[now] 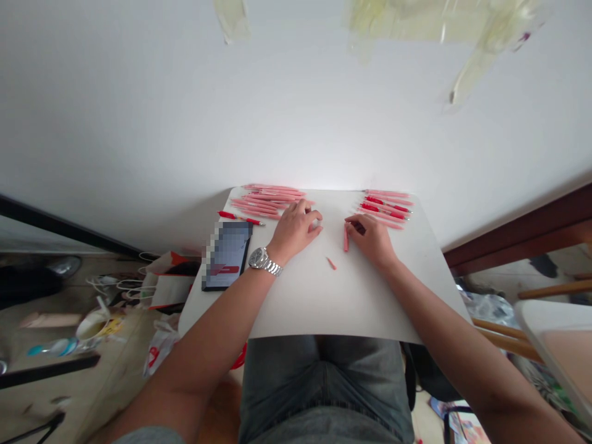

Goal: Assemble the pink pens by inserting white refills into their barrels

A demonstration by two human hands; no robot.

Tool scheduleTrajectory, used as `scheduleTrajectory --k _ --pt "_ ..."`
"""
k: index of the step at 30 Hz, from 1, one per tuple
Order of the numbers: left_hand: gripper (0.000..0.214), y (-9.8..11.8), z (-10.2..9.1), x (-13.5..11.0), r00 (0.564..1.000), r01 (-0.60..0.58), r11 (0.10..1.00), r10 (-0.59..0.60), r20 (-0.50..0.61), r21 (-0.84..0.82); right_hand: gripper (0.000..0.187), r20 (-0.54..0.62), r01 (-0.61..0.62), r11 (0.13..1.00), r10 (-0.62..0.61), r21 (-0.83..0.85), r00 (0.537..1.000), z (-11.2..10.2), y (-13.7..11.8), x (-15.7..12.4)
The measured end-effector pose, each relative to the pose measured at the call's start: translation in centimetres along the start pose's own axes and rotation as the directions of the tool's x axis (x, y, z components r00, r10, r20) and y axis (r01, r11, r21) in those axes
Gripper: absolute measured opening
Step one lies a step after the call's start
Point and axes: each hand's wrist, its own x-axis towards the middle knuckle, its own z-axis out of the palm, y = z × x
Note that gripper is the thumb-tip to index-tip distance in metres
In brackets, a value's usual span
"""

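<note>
On the white board (319, 296) across my lap, my left hand (296, 229), with a metal watch on its wrist, is curled with its fingertips pinched on something small that I cannot make out, beside a pile of pink pen barrels (271, 198). My right hand (372, 239) holds a pink pen barrel (345, 238) upright on the board. A small pink pen piece (331, 264) lies loose between my hands. Assembled red and pink pens (386, 208) lie in a row at the far right.
A phone (227, 255) lies at the board's left edge, with two red pens (240, 217) just above it. Bags and clutter cover the floor on the left. A wooden frame and a chair stand on the right. A white wall rises behind.
</note>
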Motion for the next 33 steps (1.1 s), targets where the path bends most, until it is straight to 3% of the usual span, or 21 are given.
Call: scheduleTrajectory --k 12,19,25,29,33 --pt "0.015 0.1 0.0 -0.1 1.000 0.013 1.000 -0.013 0.006 -0.017 0.018 0.014 0.000 1.000 0.001 -0.019 1.000 0.0 0.1 -0.1" --pt "0.020 0.1 -0.2 -0.3 1.000 0.005 1.000 -0.005 0.005 -0.007 0.023 0.012 -0.097 0.983 0.096 0.153 0.995 -0.2 0.3 0.1" --pt "0.019 0.3 -0.9 -0.5 1.000 -0.004 0.999 0.004 0.011 -0.037 0.027 0.003 -0.107 0.978 0.108 0.182 0.994 -0.5 0.2 0.1" --pt "0.016 0.7 -1.8 -0.9 0.993 -0.067 0.989 0.079 0.083 -0.133 0.027 0.006 -0.124 0.972 0.125 0.198 0.992 -0.6 0.0 0.1" --pt "0.017 1.3 -2.7 -1.3 0.954 -0.137 0.955 0.200 0.225 -0.264 0.027 0.012 -0.122 0.973 0.123 0.194 0.992 -0.7 -0.1 0.1"
